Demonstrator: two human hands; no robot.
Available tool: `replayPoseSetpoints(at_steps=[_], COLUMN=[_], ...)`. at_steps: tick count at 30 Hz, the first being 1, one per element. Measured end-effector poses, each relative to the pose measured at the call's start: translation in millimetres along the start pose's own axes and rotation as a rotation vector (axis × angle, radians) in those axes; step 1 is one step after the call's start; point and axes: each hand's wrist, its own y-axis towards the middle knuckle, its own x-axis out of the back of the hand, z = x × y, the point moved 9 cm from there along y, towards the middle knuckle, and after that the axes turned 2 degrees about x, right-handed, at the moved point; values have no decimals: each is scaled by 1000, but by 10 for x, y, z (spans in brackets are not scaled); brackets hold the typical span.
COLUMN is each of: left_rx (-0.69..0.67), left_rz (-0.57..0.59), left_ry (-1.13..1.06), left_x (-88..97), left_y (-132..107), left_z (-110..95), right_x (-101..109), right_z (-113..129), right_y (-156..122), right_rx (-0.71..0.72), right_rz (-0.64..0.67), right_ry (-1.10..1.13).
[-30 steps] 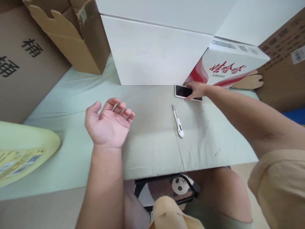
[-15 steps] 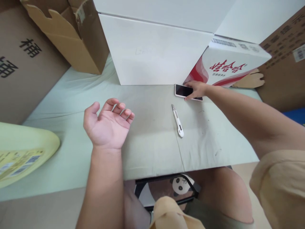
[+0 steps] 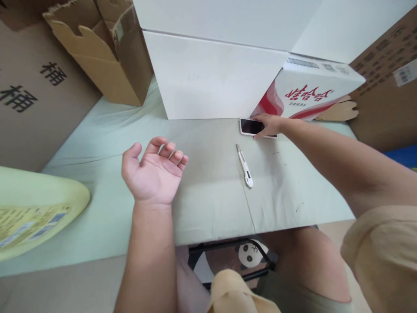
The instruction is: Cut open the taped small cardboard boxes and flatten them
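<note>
The phone point(image 3: 250, 126) lies flat, screen up, on the pale green cloth point(image 3: 208, 191), just in front of the white box point(image 3: 208, 82). The right hand point(image 3: 269, 124) is placed over it from above: the thumb is set at the near long edge and the fingers at the far one, so the phone is pinched across its width — how firmly cannot be told. The left hand point(image 3: 155, 176) is held palm up, fingers loosely curled and slightly spread, with nothing in it. The utility knife point(image 3: 245, 167) lies between the hands, narrow tip directed toward the white box, and is touched by neither.

The step in hand is judged to be the gripping or setting down of the phone; which of the two cannot be determined. If lifting is intended, even pressure on both long edges is called for — with clearance from the white box. If release is intended, thumb and fingers should be opened evenly and raised, clear of the knife.
</note>
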Motion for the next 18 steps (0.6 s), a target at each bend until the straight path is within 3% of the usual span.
replayPoseSetpoints(at_steps=[6, 9, 11, 14, 16, 18], left_rx=[-18, -20, -24, -27, -37, -47], left_rz=[23, 24, 17, 15, 16, 15], left_ry=[-48, -94, -122, -150, -170, -193], left_x=[64, 121, 173, 246, 281, 301], left_y=[-34, -64, -83, -104, -114, -126], left_z=[-119, -189, -246, -332, -387, -427], right_x=[57, 207, 393, 660, 733, 855], right_z=[235, 566, 1007, 1930, 2626, 3251], right_y=[-192, -287, -355, -529, -595, -543], right_rx=[-75, -45, 84, 402, 644, 785], right_rz=[123, 75, -97, -390, -435, -463], right_ry=[-102, -161, -151, 7, 135, 241])
